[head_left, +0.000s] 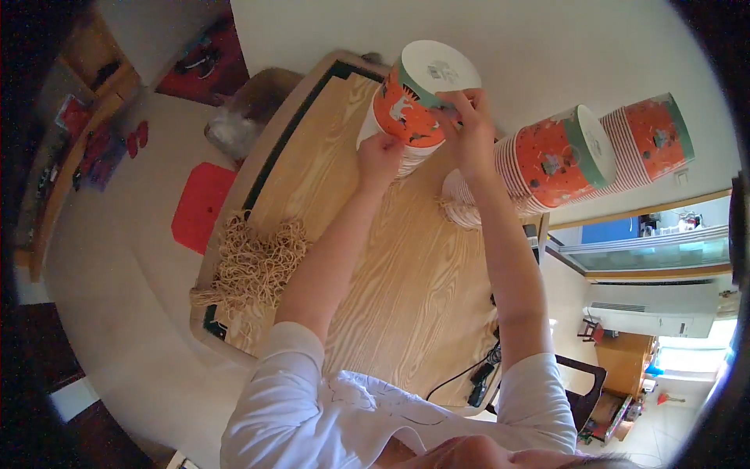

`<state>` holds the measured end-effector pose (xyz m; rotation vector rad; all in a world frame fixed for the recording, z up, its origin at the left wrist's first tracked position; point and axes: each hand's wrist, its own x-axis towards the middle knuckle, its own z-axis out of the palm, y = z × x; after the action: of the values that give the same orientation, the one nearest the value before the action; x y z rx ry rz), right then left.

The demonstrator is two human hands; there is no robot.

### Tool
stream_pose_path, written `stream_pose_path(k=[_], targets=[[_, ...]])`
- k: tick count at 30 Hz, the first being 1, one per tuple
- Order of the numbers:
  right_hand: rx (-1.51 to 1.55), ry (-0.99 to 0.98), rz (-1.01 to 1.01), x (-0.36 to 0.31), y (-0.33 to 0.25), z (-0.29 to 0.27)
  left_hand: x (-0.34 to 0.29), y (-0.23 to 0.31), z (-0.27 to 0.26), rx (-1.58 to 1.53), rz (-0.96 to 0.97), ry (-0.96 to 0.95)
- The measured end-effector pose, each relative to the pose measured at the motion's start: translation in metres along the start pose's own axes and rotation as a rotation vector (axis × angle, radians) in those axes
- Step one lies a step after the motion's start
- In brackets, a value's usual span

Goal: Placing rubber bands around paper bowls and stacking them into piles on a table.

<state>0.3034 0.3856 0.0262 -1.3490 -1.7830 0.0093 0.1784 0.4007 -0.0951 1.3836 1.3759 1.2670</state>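
An upside-down stack of paper buckets (398, 109), orange with printed figures and a green band, stands at the far side of the table with its white round bottom up. My left hand (380, 162) is closed, its fingers pinched at the lower rim of the top bucket. My right hand (469, 129) grips the same bucket's side near the green band, fingers bent against it. Whether either hand also holds a cord is too small to tell. A tangled heap of beige cords (262, 262) lies on the left part of the table.
Two more bucket stacks, a nearer one (551, 160) and a farther one (648, 141), stand right of my right forearm. The wood-grain table (406, 313) bears a black cable with a power strip (480, 383). A red stool (201, 207) and a bag-lined bin (238, 129) stand left.
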Motion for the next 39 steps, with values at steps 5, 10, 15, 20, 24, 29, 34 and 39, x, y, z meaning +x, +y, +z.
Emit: stream_pose_path(k=[5, 10, 15, 20, 24, 29, 34, 39], targets=[[-0.077, 0.022, -0.081, 0.001, 0.007, -0.004, -0.008, 0.000, 0.005, -0.092, -0.028, 0.024], [-0.031, 0.244, -0.056, -0.017, -0.018, 0.006, -0.005, -0.014, -0.003, -0.075, -0.005, 0.029], [-0.012, 0.199, 0.145, -0.080, 0.005, 0.040, -0.003, -0.003, -0.004, -0.080, 0.022, 0.024], [0.001, 0.131, 0.214, -0.094, 0.021, 0.074, 0.001, -0.011, -0.007, -0.139, -0.022, -0.007], [-0.016, 0.141, 0.218, -0.091, 0.015, 0.079, -0.001, 0.002, -0.007, 0.003, 0.016, -0.024], [0.003, 0.136, 0.230, -0.090, 0.010, 0.076, 0.001, 0.007, -0.001, 0.193, 0.084, 0.017], [0.087, -0.009, 0.275, -0.096, 0.011, 0.079, 0.010, 0.002, 0.001, 0.194, 0.075, 0.015], [0.159, 0.104, 0.367, -0.106, 0.016, 0.077, 0.007, -0.007, -0.009, -0.108, -0.108, -0.006]])
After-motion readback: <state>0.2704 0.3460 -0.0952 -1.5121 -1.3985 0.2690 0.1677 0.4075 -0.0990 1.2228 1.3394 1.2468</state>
